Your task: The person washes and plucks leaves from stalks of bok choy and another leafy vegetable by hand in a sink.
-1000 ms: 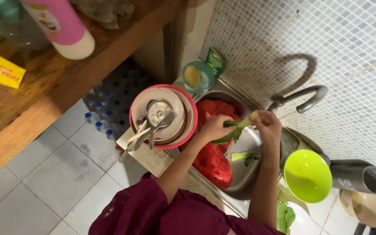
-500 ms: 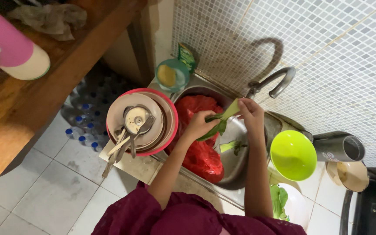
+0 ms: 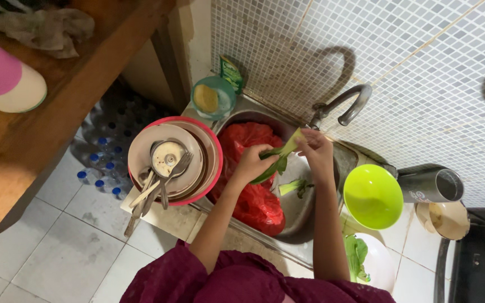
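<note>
Head view looks straight down on a person at a steel sink [image 3: 310, 210], both hands raised over the basin and meeting on one green leaf [image 3: 278, 158]. The left hand [image 3: 254, 164] closes around the darker, leafy end; the right hand [image 3: 315, 150] pinches the pale stalk end between thumb and fingers. So the leaf spans the gap between the two hands, its long axis running on a slant from the left hand low and near the body up toward the right hand, which lies nearer the tap [image 3: 341, 106]. Neither hand is clearly the closer one; each has an end, and the stalk tip pokes just past the right fingers toward the wall. The leaf hangs above the basin, apart from the metal below.

Under the hands, a second bit of green [image 3: 294, 187] lies on the basin floor, probably another stalk, though it is too small to say for sure. A red bag [image 3: 254, 196] fills the left part of the sink, just beside the left wrist. Left of that, a stack of plates [image 3: 169, 163] with spoons sits on the tabletop edge; to the right stands a lime bowl [image 3: 373, 196], with more greens [image 3: 356, 255] on a white plate near the right elbow.
</note>
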